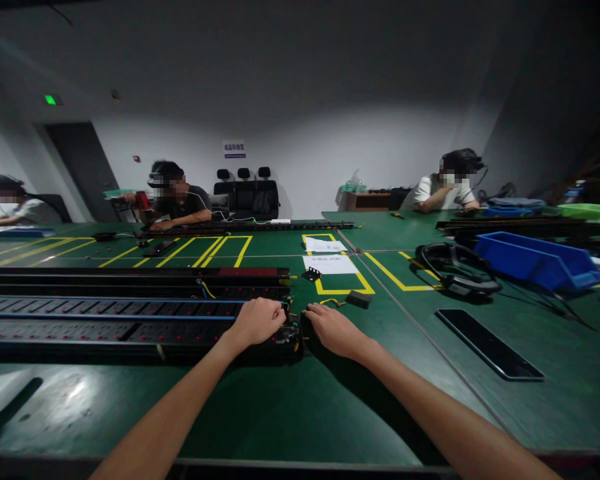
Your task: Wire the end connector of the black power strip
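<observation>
Long black strips with red-dotted faces [80, 331] lie side by side at the centre left of the frame, on the smooth green worktop [290, 427]. My left hand [259, 321] rests over their right-hand ends, fingers bent. My right hand [337, 330] is at mid-frame, fingertips just beside those ends. The dim view hides the fingertips, so I cannot tell whether either grip is closed on anything. A flat black rectangular phone [490, 345] lies at the lower right.
</observation>
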### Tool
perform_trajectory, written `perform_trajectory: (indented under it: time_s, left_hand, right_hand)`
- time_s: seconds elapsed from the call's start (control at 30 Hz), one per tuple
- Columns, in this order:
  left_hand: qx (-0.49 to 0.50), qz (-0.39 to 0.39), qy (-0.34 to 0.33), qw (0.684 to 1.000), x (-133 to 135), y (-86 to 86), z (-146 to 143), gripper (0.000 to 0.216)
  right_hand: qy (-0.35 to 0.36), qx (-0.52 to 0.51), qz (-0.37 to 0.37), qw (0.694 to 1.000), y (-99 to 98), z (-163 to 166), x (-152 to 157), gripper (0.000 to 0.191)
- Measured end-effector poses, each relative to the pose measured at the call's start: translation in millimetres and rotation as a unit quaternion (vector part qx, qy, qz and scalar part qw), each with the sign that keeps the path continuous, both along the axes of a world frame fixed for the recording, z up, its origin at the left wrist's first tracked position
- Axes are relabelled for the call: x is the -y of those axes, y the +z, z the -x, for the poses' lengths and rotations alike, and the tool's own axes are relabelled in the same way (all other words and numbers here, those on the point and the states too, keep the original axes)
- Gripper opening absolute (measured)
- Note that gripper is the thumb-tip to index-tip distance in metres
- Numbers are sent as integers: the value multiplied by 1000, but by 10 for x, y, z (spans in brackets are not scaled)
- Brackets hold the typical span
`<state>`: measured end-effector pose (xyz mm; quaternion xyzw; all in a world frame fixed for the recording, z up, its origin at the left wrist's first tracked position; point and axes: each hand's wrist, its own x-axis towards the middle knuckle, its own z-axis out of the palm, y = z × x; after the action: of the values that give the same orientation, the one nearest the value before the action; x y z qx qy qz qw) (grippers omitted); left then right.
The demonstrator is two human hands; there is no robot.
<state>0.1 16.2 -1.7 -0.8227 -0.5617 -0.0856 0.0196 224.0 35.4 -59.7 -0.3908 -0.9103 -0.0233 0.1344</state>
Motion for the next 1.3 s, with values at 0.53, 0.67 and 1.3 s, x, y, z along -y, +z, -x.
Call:
perform_trajectory:
  time_s: [0.53,0.67,1.3]
  left_hand:
    - [1,4,5,1000,14,27,-13,30]
    - [1,4,8,1000,8,15,-9,30]
    - [-9,-4,1,1000,-10,-12,6,31]
  right_hand:
    - [-2,-11,4,1000,18,2,18,46]
    - [-1,-7,4,1000,17,0,13,46]
    - [-2,5,-4,1000,24,-3,20,46]
